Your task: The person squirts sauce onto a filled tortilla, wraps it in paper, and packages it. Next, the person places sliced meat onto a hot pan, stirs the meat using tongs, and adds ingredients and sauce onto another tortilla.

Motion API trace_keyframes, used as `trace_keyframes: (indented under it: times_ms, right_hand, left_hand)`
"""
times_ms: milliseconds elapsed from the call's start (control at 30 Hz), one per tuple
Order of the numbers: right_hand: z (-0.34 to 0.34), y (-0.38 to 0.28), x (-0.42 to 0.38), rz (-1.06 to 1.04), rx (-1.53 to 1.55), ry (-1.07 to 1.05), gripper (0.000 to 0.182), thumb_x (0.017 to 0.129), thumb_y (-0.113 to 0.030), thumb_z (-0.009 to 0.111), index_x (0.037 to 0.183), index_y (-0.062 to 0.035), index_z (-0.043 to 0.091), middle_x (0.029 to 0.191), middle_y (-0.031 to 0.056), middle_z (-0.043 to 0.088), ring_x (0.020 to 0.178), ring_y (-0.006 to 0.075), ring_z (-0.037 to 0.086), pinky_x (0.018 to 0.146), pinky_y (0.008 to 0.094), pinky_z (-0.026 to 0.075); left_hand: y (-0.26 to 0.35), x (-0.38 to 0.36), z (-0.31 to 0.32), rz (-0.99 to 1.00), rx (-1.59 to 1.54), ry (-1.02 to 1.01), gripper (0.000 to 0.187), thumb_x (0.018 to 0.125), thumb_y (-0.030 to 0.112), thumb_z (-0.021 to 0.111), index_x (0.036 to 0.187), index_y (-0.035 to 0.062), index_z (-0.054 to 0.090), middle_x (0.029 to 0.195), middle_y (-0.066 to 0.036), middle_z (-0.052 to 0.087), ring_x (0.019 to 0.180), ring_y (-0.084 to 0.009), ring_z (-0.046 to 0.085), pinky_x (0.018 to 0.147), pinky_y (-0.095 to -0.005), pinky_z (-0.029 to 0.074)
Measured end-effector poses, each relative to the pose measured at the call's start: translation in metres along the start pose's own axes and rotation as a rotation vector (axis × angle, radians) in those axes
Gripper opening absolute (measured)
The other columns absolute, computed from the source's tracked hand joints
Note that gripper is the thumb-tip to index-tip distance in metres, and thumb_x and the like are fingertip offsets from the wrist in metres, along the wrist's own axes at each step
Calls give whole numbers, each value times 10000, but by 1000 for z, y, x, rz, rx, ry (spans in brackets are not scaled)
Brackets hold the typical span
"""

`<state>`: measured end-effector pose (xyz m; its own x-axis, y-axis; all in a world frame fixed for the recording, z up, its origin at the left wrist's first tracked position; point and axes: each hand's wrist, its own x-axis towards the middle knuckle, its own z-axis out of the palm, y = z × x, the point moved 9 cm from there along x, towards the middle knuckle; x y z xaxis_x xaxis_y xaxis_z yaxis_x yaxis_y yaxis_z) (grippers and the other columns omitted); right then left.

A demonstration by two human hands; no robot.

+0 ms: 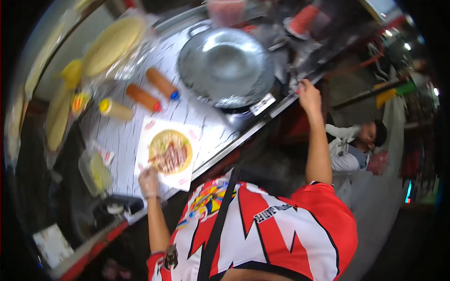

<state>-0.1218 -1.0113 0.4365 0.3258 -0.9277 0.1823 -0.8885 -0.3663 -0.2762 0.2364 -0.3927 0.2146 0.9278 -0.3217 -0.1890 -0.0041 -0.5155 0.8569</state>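
A round flatbread (187, 150) topped with shredded filling and strips of sauce lies on a sheet of printed white paper (190, 129). My left hand (149, 182), in a clear plastic glove, is at the lower left edge of the flatbread. Its fingers are curled together; whatever they pinch is too blurred to name. Out to the right, my bare right hand (309, 96) is closed at the counter's front edge, beside the big metal pan (225, 65). A bit of red shows at its fingertips, but I cannot make out what it is.
Three squeeze bottles, two brown-orange (161, 84) (143, 97) and one pale with a yellow cap (116, 110), lie behind the paper. Bagged flatbreads (112, 47) are at the back left. A container of shredded greens (96, 173) stands left. A person (349, 150) sits at right.
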Motion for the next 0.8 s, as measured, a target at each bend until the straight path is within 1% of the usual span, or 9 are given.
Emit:
trace_keyframes:
  times_ms: [100, 233, 267, 367, 433, 467, 533, 733, 800]
  right_hand:
    - [18, -15, 3, -59, -61, -51, 383, 972, -390, 530, 1282, -186, 620, 1108, 245, 680, 1067, 470, 624, 900, 538, 493]
    - [16, -35, -7, 13, -226, -109, 510, 969, -492, 523, 1345, -153, 580, 1183, 234, 667, 1115, 436, 619, 923, 504, 491]
    - [12, -40, -9, -114, -264, 19, 534, 975, -516, 503, 1352, -146, 572, 1175, 229, 657, 1087, 428, 623, 906, 511, 490]
    - [-34, -152, -68, -434, 204, 160, 320, 965, -234, 618, 1237, -66, 639, 1017, 171, 643, 937, 339, 656, 846, 398, 514]
    - [-30, -239, -134, -646, 448, -24, 260, 935, -116, 634, 1177, -24, 658, 995, 153, 637, 905, 294, 651, 824, 359, 515]
    - [1, -263, -161, -623, 560, -265, 265, 927, -118, 626, 1170, -16, 654, 997, 150, 642, 913, 287, 653, 825, 361, 517]
    - [66, -308, -214, -848, 390, -487, 327, 900, -150, 682, 1197, -17, 647, 1029, 171, 646, 916, 317, 653, 832, 391, 513]
    - [156, -441, -223, -1107, 255, -156, 440, 870, -161, 675, 1294, -105, 569, 1269, 236, 530, 1085, 423, 549, 891, 476, 495]
    - [209, -469, -203, -1130, 136, -131, 507, 849, -178, 689, 1331, -124, 539, 1253, 227, 534, 1084, 402, 555, 847, 494, 499]
  left_hand:
    - [10, -6, -14, -62, 92, 119, 217, 907, 152, 658, 903, -54, 725, 761, -65, 691, 686, -145, 593, 637, -320, 485]
    - [-9, -11, -13, -168, -206, -6, 171, 899, 111, 705, 973, -42, 729, 837, -77, 731, 734, -126, 631, 692, -283, 506]
    - [-6, -10, -12, -118, -215, 13, 170, 893, 106, 715, 982, -38, 729, 843, -73, 732, 742, -121, 635, 700, -278, 509]
    - [-1, -4, -8, 25, -227, 74, 165, 874, 88, 746, 990, -28, 732, 855, -59, 730, 757, -106, 644, 713, -260, 518]
    - [3, 2, -9, 114, -206, 113, 148, 860, 77, 766, 967, -22, 737, 856, -49, 726, 754, -96, 648, 710, -243, 524]
    - [-1, 4, -4, 5, -251, 68, 140, 844, 53, 769, 962, -17, 739, 897, -59, 741, 824, -110, 666, 795, -252, 531]
    - [5, 6, -4, 47, -207, 67, 140, 841, 59, 767, 959, -13, 742, 895, -67, 743, 815, -120, 671, 788, -259, 533]
    - [34, 3, -13, 116, -83, 41, 150, 834, 112, 770, 936, 3, 753, 903, -96, 753, 802, -160, 694, 787, -289, 540]
    - [39, 3, -15, 139, -35, 43, 162, 835, 130, 769, 938, 6, 757, 910, -109, 754, 805, -167, 701, 787, -299, 542]
